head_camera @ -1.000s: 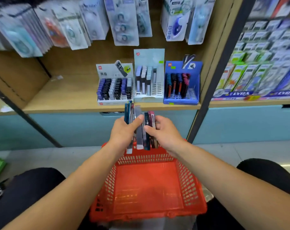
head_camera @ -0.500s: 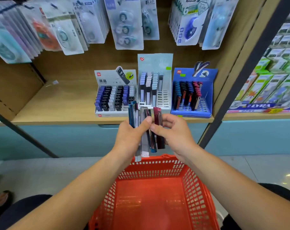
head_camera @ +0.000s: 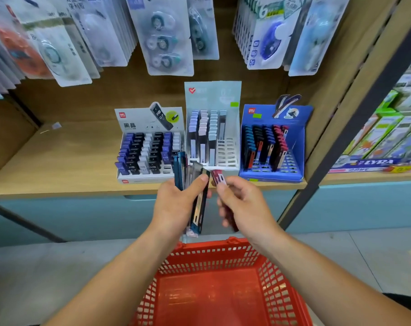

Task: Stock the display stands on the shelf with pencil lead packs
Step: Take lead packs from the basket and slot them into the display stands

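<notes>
Header of the grey display stand (head_camera: 150, 123) at the shelf's (head_camera: 58, 165) front edge reads "黑晶" and "HB 0.7"; its front packs (head_camera: 132, 167) read "HB 0.7". A blue strip (head_camera: 373, 162) beyond the shelf's right end reads "LYRA".

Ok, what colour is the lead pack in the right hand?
Dark red: the lead pack, pinched by the right hand, shows best in the head view.

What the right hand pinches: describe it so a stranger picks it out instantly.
Look in front of the wooden shelf, above the red basket. There the right hand pinches one slim lead pack. It alone is maroon; the bundle in the left hand is blue, grey and black.
</notes>
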Available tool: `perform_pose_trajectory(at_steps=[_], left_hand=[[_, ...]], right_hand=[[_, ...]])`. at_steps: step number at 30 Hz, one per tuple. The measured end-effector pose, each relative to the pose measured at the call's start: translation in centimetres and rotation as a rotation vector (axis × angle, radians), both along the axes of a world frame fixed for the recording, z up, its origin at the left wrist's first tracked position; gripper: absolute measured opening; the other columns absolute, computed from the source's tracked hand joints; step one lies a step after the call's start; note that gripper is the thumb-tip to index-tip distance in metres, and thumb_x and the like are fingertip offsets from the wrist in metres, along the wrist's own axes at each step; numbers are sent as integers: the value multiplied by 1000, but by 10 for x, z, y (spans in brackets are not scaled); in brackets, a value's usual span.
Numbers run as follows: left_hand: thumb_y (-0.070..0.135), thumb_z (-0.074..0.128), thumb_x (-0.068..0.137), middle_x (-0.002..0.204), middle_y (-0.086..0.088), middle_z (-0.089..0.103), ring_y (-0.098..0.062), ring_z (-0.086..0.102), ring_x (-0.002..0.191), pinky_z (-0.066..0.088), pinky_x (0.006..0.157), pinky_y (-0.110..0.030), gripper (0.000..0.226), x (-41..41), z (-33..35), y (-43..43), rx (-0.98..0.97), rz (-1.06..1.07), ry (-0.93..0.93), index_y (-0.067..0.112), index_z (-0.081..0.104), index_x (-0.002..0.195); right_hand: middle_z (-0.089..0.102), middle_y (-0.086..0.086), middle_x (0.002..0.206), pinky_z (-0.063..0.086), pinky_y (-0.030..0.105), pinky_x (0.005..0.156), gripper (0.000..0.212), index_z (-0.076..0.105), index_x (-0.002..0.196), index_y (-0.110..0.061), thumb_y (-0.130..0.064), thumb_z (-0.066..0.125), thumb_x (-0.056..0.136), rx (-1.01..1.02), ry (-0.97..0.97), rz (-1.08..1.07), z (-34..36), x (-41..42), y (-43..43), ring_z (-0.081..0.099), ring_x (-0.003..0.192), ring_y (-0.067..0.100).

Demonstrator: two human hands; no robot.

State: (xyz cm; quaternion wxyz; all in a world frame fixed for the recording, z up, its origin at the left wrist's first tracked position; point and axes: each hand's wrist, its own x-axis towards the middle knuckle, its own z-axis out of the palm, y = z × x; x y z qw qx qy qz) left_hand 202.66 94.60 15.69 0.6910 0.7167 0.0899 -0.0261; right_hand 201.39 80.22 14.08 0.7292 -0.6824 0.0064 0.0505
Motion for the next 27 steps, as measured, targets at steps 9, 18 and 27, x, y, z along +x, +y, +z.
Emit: perform_pose_trajectory(at_steps=[9,18,27], left_hand=[[28,68,94,73,-10,70,-17,54,44,47,44,-24,26,-5,-3,-24,-102,-62,64,4,67,102],[19,76,89,70,-7,73,-17,58,45,49,45,-23,24,24,-2,-54,42,-89,70,-3,70,97],[20,74,88,70,3,73,-17,68,62,59,67,-38,17,102,15,-95,342,-165,-237,13,65,101]], right_hand=[[59,-6,73,50,29,72,32,61,120,-35,-11,54,102,-262,-143,-123,12,25,-72,60,69,11],[70,6,69,55,43,67,20,66,102,-29,-12,69,93,-490,-240,-252,29,45,-171,60,61,16],[69,-17,81,61,37,77,20,68,93,-33,-17,76,87,-697,-388,-415,11,73,-202,69,78,5]])
